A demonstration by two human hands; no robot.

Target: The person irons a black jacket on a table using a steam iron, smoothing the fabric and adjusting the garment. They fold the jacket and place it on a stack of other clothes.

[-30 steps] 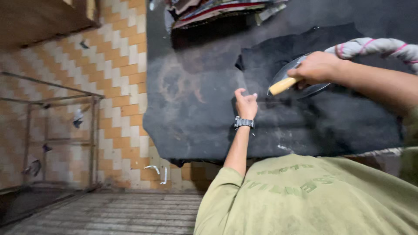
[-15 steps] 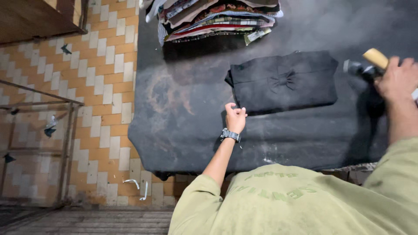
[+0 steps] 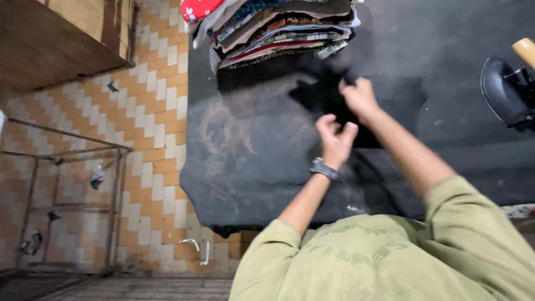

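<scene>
The black folded garment [image 3: 326,95] is gripped by the right hand [image 3: 359,97], fingers clamped on its edge, above the dark counter [image 3: 251,161]. The left hand [image 3: 334,139] is held just beneath, fingers apart, nearer the body.

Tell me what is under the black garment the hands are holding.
Under the black garment lies the dark padded table cover, chalk-smeared to the left. The right hand grips it; the left hand is beside it. Whatever lies directly beneath the garment is hidden.

Matt black cloth [image 3: 329,95] lies on the counter [image 3: 251,161], itself padded in rough, chalk-scuffed dark fabric; the iron [image 3: 510,83] has a wooden handle.
</scene>
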